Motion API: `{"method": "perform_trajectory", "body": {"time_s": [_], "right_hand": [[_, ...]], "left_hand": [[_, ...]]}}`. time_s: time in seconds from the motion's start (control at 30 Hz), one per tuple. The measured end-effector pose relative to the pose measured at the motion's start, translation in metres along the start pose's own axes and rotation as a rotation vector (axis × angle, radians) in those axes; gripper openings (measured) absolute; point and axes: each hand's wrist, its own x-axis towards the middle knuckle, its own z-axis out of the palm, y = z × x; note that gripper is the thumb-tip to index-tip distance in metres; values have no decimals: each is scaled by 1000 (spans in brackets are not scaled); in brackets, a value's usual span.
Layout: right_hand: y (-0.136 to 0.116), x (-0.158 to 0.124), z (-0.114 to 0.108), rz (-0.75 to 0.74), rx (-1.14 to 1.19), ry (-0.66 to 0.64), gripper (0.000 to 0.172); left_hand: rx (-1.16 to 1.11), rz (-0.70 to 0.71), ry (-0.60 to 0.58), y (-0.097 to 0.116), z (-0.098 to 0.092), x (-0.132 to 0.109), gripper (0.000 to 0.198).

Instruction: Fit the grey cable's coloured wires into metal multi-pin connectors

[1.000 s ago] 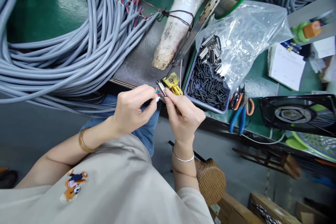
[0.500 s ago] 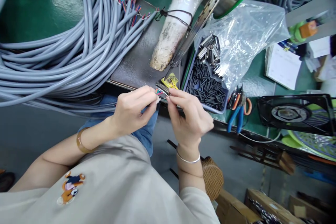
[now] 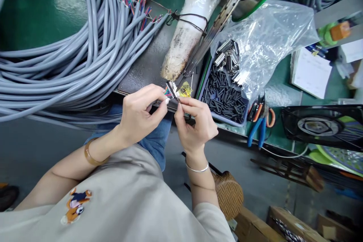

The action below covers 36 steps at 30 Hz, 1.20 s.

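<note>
A multi-pin metal connector (image 3: 172,90) is held up over the bench edge, tilted, with coloured wires (image 3: 166,91) at its left side. My left hand (image 3: 143,115) is closed in a pinch at these wires; a small white bit (image 3: 167,101) shows at its fingertips. With thumb and fingertips closed, my right hand (image 3: 196,123) grips the lower right end of the connector. The fingers partly hide both wires and connector. Just behind lies a yellow label (image 3: 185,89) on the dark metal plate (image 3: 138,71), below the tip of a soldering iron stand wrapped in white (image 3: 181,41).
Grey cables (image 3: 85,64) with stripped ends cover the left. A bin (image 3: 244,121) at right holds black tubing pieces (image 3: 224,96) and loose connectors (image 3: 227,56), beside a plastic bag (image 3: 269,41). Blue-handled pliers (image 3: 257,130) and a black fan (image 3: 320,126) sit farther right.
The connector has turned to a steeper angle and moved slightly up and left. My right hand has shifted left and down with it; my left hand stays near the wires.
</note>
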Motion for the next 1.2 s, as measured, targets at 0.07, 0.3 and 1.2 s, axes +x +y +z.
{"method": "perform_trajectory", "body": {"time_s": [0.07, 0.3, 1.2], "right_hand": [[1, 1, 0, 15, 16, 5, 18], [4, 6, 0, 54, 53, -9, 16], [2, 15, -2, 62, 57, -41, 18]], "left_hand": [[9, 10, 1, 0, 1, 3, 18], [14, 2, -9, 0, 2, 9, 17], [-56, -168, -77, 6, -6, 13, 15]]}}
